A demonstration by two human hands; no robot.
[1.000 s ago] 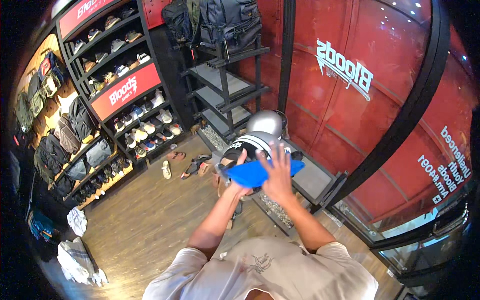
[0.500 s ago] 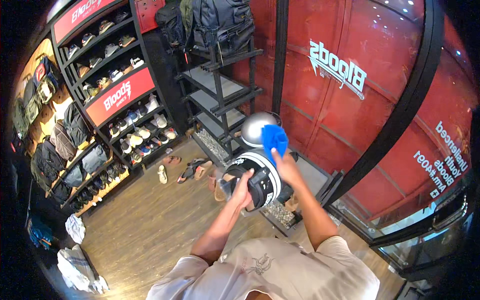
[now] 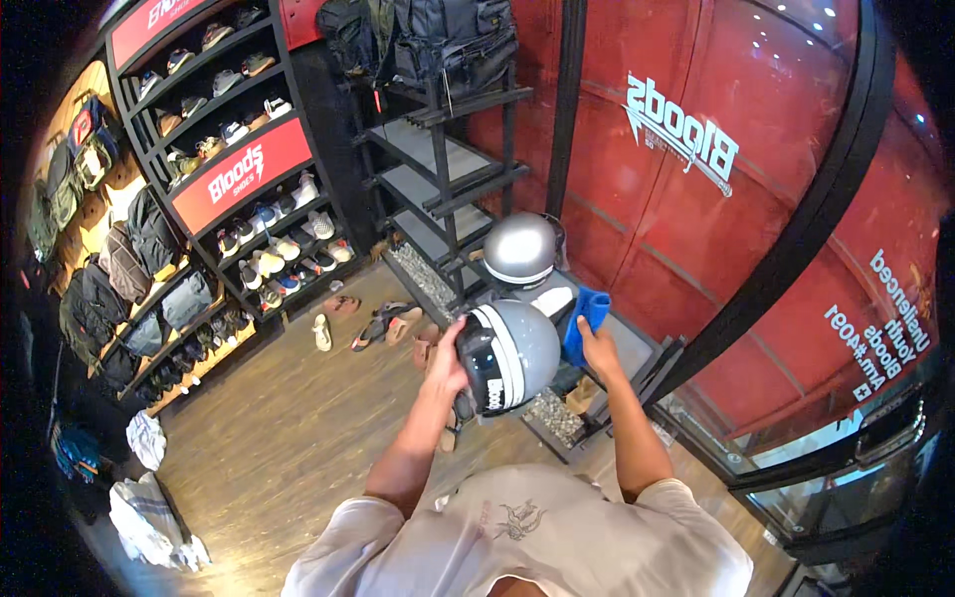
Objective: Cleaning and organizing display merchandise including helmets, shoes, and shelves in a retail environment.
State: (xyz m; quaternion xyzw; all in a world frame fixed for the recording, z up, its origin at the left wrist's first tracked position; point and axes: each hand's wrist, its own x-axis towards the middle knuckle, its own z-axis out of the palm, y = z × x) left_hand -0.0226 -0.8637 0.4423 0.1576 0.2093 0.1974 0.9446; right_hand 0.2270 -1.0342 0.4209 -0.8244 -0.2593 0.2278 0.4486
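A helmet (image 3: 532,348) is gripped in the fingers of the left hand (image 3: 447,366); a blue cloth (image 3: 589,316) is pinched by the right hand (image 3: 601,354).

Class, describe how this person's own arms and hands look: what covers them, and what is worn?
The left hand and right hand show no gloves, and no watch is visible. The forearms are bare. Short, pale beige sleeves belong to a shirt with a dark line drawing.

This is a shop: shoes (image 3: 271,261) line a tall rack (image 3: 288,154) and backpacks (image 3: 154,234) hang nearby.
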